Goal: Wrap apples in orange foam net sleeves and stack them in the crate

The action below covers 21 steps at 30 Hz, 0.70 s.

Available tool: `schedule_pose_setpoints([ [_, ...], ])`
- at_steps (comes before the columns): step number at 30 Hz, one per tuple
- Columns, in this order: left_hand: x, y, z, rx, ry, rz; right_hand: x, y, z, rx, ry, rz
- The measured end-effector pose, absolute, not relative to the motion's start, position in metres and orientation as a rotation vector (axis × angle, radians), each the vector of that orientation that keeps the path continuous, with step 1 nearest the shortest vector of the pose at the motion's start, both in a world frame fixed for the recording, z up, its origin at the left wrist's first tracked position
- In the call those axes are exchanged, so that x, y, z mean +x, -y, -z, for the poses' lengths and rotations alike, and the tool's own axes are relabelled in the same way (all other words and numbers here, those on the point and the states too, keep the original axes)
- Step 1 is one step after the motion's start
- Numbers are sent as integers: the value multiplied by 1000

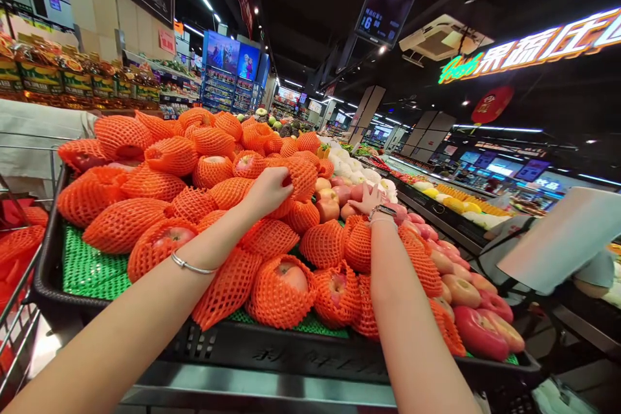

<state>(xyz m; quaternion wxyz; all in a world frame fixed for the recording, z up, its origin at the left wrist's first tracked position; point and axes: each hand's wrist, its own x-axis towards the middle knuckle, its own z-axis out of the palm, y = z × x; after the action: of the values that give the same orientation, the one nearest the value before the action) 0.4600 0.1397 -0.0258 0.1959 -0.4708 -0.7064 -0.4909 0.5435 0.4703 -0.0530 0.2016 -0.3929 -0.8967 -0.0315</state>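
Note:
My left hand [272,192] is closed at the side of an apple in an orange foam net [301,176], its fingers curled against the netting. The hand hides part of that fruit. Farther right, my right hand [366,199] rests among bare red apples [341,193] with its fingers spread. Under its wrist sits another netted apple [358,242]. Many more netted apples [286,291] are heaped around both forearms. They lie in a black display tray [228,343] lined with green mesh [90,265].
Bare pink-red apples [480,333] fill the tray's right side. A wire cart [19,310] stands at the left edge. Bottles of oil [77,81] line a shelf behind. At right, a person [509,242] stands partly hidden by a pale sheet [563,242]. White-netted fruit [344,162] lies farther back.

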Motion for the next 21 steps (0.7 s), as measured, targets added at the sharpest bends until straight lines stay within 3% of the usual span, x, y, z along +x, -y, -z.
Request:
schedule_pose_setpoints([
  [10, 466, -139, 24, -1382, 2064, 1278, 548, -458, 44, -1135, 2379, 36],
  [21, 460, -138, 22, -1335, 2046, 1313, 557, -442, 35, -940, 2073, -384],
])
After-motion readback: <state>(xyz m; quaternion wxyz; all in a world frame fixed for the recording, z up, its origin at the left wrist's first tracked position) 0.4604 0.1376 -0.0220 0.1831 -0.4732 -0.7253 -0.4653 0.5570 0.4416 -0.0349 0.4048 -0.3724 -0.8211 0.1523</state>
